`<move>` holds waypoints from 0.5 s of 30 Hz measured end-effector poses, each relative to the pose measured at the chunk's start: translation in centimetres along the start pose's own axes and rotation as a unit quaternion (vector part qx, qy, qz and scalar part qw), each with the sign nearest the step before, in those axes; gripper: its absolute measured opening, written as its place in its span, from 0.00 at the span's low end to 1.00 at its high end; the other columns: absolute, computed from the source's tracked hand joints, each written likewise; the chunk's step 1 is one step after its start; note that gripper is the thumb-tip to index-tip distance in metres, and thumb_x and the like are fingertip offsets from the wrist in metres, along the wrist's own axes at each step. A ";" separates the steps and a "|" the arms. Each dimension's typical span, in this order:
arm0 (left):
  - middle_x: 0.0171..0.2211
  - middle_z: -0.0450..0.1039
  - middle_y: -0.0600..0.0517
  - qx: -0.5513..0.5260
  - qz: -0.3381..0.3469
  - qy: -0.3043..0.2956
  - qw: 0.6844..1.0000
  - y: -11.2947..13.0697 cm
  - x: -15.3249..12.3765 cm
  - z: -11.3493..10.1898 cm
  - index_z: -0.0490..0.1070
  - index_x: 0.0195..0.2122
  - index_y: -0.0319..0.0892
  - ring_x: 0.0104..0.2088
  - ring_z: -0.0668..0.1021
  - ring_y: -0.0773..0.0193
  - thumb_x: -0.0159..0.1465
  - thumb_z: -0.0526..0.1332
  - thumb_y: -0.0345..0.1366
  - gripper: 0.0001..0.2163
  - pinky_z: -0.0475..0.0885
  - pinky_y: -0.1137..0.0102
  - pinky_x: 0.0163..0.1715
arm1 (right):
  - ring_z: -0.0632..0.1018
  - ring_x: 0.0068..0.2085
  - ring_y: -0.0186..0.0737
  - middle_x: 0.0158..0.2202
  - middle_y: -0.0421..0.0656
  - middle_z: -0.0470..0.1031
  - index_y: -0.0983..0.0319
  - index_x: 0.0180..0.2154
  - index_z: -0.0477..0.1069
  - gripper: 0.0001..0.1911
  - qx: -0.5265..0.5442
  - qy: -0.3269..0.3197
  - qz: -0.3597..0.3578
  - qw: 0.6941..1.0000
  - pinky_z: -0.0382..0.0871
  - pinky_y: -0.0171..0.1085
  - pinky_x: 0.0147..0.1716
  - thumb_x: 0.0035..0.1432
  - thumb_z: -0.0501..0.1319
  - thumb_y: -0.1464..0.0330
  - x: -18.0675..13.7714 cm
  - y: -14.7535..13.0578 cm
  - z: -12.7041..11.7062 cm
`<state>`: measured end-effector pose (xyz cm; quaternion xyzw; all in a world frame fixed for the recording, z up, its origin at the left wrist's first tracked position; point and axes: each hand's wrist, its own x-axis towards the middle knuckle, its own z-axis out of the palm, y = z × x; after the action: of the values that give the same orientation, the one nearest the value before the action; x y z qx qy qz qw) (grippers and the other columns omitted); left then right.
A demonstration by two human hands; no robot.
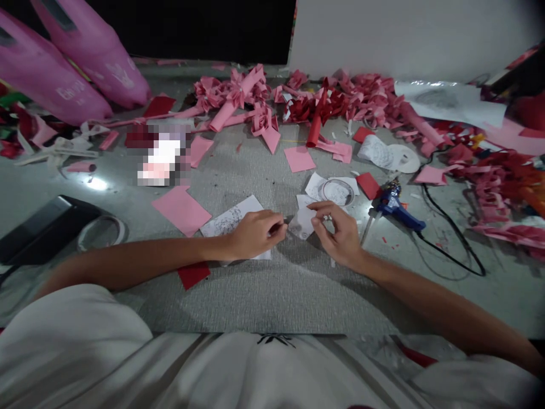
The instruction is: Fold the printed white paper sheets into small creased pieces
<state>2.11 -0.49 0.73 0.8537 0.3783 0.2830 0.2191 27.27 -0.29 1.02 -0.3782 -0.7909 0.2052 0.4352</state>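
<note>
My right hand (pixel 340 236) pinches a small piece of white paper (pixel 301 224) between thumb and fingers, above the table mat. My left hand (pixel 258 234) is closed, its fingertips pressed together close to the left edge of that piece; whatever they hold, if anything, is too small to make out. Beneath my left hand lies a white sheet with dark line drawings (pixel 225 218). Just beyond my right hand, a tape ring (pixel 352 196) rests on more drawn paper (pixel 314 184). To the right is a blue glue gun (pixel 398 210) with a black cord.
Pink paper squares (pixel 182 209) and a red square (pixel 193 275) lie around my hands. Heaped pink and red folded paper (pixel 242 94) lines the back. At left are a black device (pixel 46 224), another tape ring (pixel 102 230) and pink bottles (pixel 91 51). A paper strip roll (pixel 377 152) lies back right.
</note>
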 end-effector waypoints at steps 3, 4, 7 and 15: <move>0.42 0.77 0.47 0.005 0.026 0.017 1.000 0.0 -0.1 0.2 0.67 0.48 0.43 0.41 0.80 0.59 0.75 0.56 0.39 0.07 0.74 0.66 0.41 | 0.83 0.43 0.41 0.44 0.46 0.83 0.57 0.40 0.71 0.04 0.014 -0.015 0.014 1.000 0.78 0.41 0.43 0.72 0.60 0.68 0.1 -0.1 0.0; 0.47 0.77 0.44 0.005 0.037 0.017 0.999 0.0 -0.1 0.3 0.66 0.53 0.43 0.47 0.80 0.56 0.75 0.58 0.41 0.10 0.75 0.63 0.46 | 0.83 0.42 0.40 0.43 0.46 0.83 0.57 0.40 0.71 0.05 0.019 -0.022 0.017 0.999 0.78 0.40 0.42 0.73 0.60 0.68 0.1 -0.1 0.0; 0.58 0.74 0.39 0.003 0.079 -0.011 0.997 -0.3 -0.1 0.5 0.64 0.60 0.44 0.60 0.75 0.48 0.74 0.63 0.44 0.18 0.72 0.55 0.58 | 0.84 0.43 0.39 0.43 0.45 0.84 0.58 0.44 0.75 0.06 0.023 -0.037 0.007 0.999 0.78 0.39 0.43 0.74 0.59 0.68 0.0 -0.1 0.1; 0.44 0.82 0.48 -0.036 0.147 -0.061 0.987 -0.6 0.2 0.5 0.78 0.49 0.45 0.49 0.80 0.57 0.76 0.59 0.34 0.07 0.70 0.59 0.57 | 0.85 0.47 0.42 0.47 0.46 0.84 0.58 0.44 0.78 0.13 0.039 -0.045 0.003 0.998 0.80 0.42 0.47 0.77 0.55 0.64 -0.2 -0.1 -0.3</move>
<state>2.21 0.00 0.08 0.9072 0.2240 0.2729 0.2289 27.52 -0.53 1.17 -0.3542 -0.7996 0.2539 0.4131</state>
